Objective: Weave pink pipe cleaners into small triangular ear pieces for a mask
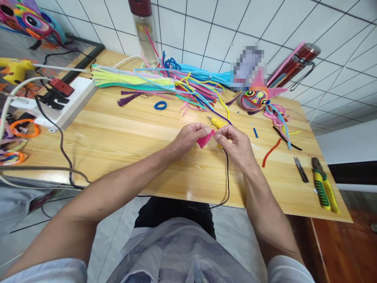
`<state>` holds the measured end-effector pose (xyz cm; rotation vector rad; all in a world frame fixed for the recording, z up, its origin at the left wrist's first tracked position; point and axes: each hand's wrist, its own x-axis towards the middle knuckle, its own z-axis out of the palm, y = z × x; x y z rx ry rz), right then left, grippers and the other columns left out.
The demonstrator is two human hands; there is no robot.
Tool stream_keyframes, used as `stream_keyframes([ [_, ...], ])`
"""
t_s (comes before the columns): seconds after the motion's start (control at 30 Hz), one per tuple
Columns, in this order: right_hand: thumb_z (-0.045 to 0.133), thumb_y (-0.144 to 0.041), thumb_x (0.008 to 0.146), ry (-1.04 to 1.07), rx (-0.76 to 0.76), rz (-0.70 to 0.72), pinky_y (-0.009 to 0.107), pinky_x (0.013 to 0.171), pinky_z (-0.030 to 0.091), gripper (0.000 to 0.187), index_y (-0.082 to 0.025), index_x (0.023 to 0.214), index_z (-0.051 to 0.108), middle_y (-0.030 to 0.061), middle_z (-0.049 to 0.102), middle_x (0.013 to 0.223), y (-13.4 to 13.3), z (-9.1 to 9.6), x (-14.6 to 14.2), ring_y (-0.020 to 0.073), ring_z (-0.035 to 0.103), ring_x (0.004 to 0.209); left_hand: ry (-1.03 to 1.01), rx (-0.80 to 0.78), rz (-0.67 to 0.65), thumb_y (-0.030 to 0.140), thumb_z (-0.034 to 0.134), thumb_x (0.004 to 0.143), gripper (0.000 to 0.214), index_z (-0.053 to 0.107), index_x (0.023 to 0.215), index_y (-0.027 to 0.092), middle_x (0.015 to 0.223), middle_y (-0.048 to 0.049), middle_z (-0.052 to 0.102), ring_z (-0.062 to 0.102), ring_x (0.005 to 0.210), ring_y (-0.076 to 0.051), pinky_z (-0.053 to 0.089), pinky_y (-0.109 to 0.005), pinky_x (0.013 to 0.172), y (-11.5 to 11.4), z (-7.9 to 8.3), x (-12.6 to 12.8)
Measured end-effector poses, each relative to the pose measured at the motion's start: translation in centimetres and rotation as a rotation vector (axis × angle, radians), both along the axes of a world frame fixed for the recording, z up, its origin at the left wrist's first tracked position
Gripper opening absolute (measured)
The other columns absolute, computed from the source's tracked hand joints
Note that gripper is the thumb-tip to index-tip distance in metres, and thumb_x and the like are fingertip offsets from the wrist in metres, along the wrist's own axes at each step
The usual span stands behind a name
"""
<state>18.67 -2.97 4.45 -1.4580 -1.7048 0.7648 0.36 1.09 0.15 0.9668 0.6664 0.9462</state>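
Observation:
Between my two hands is a small bright pink piece of bent pipe cleaner (205, 139), folded into tight zigzag rows. My left hand (191, 137) pinches its left side with thumb and forefinger. At its right end, the fingertips of my right hand (235, 142) grip it. Just behind my hands a yellow glue gun (218, 122) lies on the table, its metal tip pointing left; my right hand partly hides it. Its black cord runs down over the table's front edge.
Bundled pipe cleaners (132, 78) lie along the wall. A fuzzy mask-like figure (253, 99) stands at the back right. Pliers (322, 184) and thread snips (301, 169) rest at the right. A white power strip (70, 104) and cords occupy the left. A blue ring (160, 105) lies behind my left hand.

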Motion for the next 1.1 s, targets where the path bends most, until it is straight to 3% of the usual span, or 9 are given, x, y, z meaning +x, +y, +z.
stream_keyframes([
  [0.1,0.068,-0.040,0.089,0.000,0.011,-0.013,0.032,0.068,0.044,0.019,-0.023,0.083,0.068,-0.0021,0.064,0.072,0.0,-0.1,0.1,0.0147,0.055,0.067,0.011,0.008,0.002,0.059,0.089,0.074,0.047,0.067,0.081,0.018,0.072,0.0008,0.063,0.051,0.062,-0.010,0.043,-0.025,0.057,0.0,0.1,-0.1],
  [0.2,0.069,-0.039,0.088,0.028,0.000,-0.058,0.031,0.066,0.043,0.018,-0.023,0.079,0.067,-0.0025,0.062,0.069,0.1,-0.3,0.1,0.0147,0.054,0.066,0.072,0.119,0.057,0.056,0.081,0.083,0.042,0.070,0.099,0.018,0.092,-0.0044,0.072,0.062,0.077,-0.015,0.050,-0.028,0.067,-0.3,0.5,-0.2],
  [0.3,0.069,-0.038,0.088,0.069,-0.009,-0.108,0.031,0.064,0.043,0.018,-0.023,0.078,0.066,-0.0027,0.061,0.068,0.2,-0.5,0.0,0.0144,0.053,0.064,0.277,0.432,0.230,0.042,0.078,0.084,0.039,0.066,0.115,0.020,0.120,-0.0107,0.073,0.068,0.108,-0.023,0.055,-0.036,0.090,-0.8,0.6,-0.3],
  [0.4,0.070,-0.038,0.087,0.094,-0.024,-0.134,0.030,0.064,0.043,0.018,-0.022,0.078,0.067,-0.0032,0.061,0.068,0.2,-0.8,-0.2,0.0134,0.052,0.063,0.539,0.808,0.390,0.027,0.078,0.081,0.039,0.063,0.116,0.022,0.129,-0.0136,0.072,0.063,0.126,-0.029,0.048,-0.044,0.110,-1.3,0.2,0.0],
  [0.53,0.071,-0.038,0.086,0.117,-0.039,-0.130,0.029,0.062,0.042,0.018,-0.022,0.079,0.067,-0.0043,0.060,0.065,0.1,-1.0,-0.7,0.0123,0.050,0.060,0.743,1.090,0.512,0.020,0.070,0.086,0.032,0.061,0.117,0.020,0.124,-0.0144,0.073,0.065,0.120,-0.030,0.047,-0.044,0.105,-1.5,-0.8,0.4],
  [0.7,0.071,-0.040,0.084,0.143,-0.048,-0.102,0.028,0.061,0.041,0.018,-0.023,0.079,0.068,-0.0039,0.060,0.065,-0.3,-0.8,-1.4,0.0123,0.051,0.060,0.909,1.149,0.535,0.016,0.061,0.093,0.020,0.060,0.113,0.021,0.115,-0.0108,0.075,0.067,0.112,-0.027,0.046,-0.042,0.099,-1.1,-1.3,0.2],
  [1.1,0.077,-0.046,0.083,0.207,-0.097,-0.042,0.029,0.065,0.050,0.025,-0.022,0.087,0.073,-0.0006,0.072,0.073,-0.7,-0.6,-1.7,0.0135,0.061,0.064,0.845,1.220,0.591,0.020,0.061,0.098,0.007,0.064,0.104,0.023,0.102,-0.0059,0.079,0.070,0.101,-0.023,0.047,-0.040,0.093,-0.8,-1.3,-0.2],
])
